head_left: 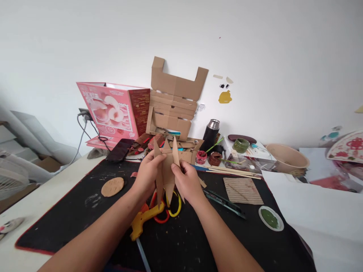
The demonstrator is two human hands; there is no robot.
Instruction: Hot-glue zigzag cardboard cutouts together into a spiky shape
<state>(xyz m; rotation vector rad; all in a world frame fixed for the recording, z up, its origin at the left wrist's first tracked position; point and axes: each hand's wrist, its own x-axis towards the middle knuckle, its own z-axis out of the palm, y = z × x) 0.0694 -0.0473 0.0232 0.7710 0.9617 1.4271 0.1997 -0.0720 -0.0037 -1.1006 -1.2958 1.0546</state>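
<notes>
Between my two hands, above the middle of the black mat [85, 223], is a brown cardboard piece [168, 173] with several pointed, folded flaps. My left hand [150, 170] is closed on its left flap, thumb in front. On the other side, my right hand [185, 179] pinches the right flap between thumb and fingers. Just below the cardboard lie a yellow glue gun [143, 220] with a glue stick out of its back and scissors [176, 206] with red and yellow handles. The scissors' blades are hidden behind my hands and the cardboard.
To the left lies a round cardboard disc [112, 187]. Right of my hands are a utility knife [225, 204], a corrugated cardboard square [243, 190] and a lid with green paint [270, 218]. Behind stand a pink box [110, 109], a black thermos [210, 136] and paint jars [201, 157].
</notes>
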